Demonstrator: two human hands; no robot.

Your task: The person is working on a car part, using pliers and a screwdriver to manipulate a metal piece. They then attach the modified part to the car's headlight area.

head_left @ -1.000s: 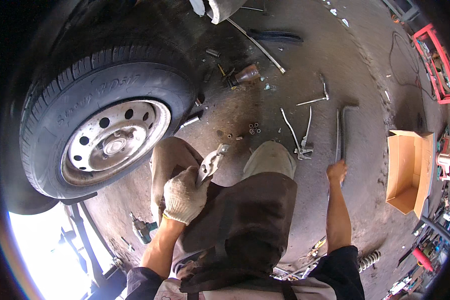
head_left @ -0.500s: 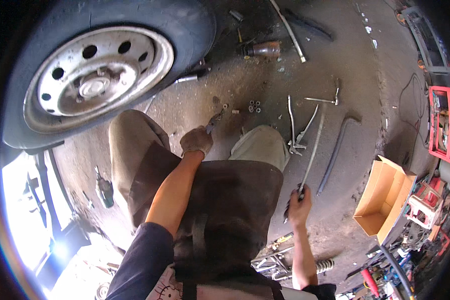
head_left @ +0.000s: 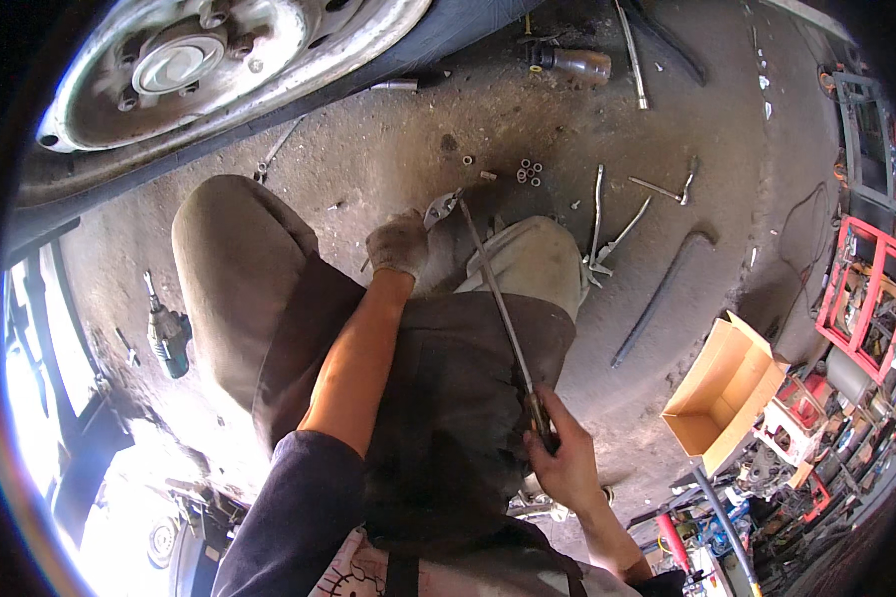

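My left hand (head_left: pixel 396 244), in a knitted glove, is closed on a silver pliers-like tool (head_left: pixel 441 209) between my knees. My bare right hand (head_left: pixel 564 453), low at the right beside my dark apron (head_left: pixel 423 398), grips the dark handle of a long thin metal rod (head_left: pixel 505 323). The rod slants up to the left, its tip at the tool's jaws; whether they touch I cannot tell. Several small metal rings (head_left: pixel 528 171) lie on the floor beyond my knees. Long-handled pliers (head_left: pixel 597 261) and an angled steel bar (head_left: pixel 667 289) lie right of my knee.
A car wheel (head_left: pixel 177 62) stands at the upper left, a cordless power tool (head_left: pixel 169 338) below it. A ratchet (head_left: pixel 682 194), metal tube (head_left: pixel 635 70) and bottle (head_left: pixel 587 66) lie ahead. An open cardboard box (head_left: pixel 717 388), red metal rack (head_left: pixel 861 289) and cluttered parts are at the right.
My right hand has taken up the long rod and brought it inward, its tip over to the tool in my left hand. The view has shifted, the wheel now higher in the frame.
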